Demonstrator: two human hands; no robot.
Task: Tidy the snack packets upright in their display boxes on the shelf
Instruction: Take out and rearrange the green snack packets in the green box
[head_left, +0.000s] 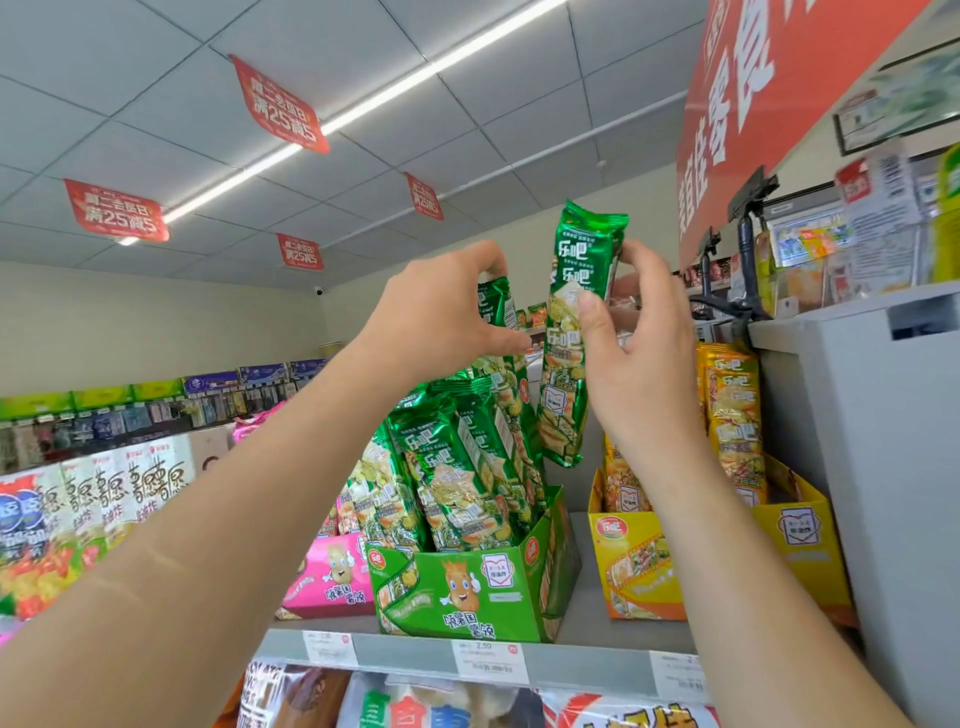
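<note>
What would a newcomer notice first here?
Centre frame, the right hand pinches a tall shiny green foil snack packet, raised above the green cardboard display box on the grey shelf. Beside it, the left hand grips the tops of the leaning green packets standing in that box. Red paper banners hang from the ceiling at upper left.

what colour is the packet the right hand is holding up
Green packet, seen in the head view.

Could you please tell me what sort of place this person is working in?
Most likely a small convenience shop: red promotion signs hang from the ceiling, price labels line the shelf edge, and green snack packets stand in a branded display box.
</note>
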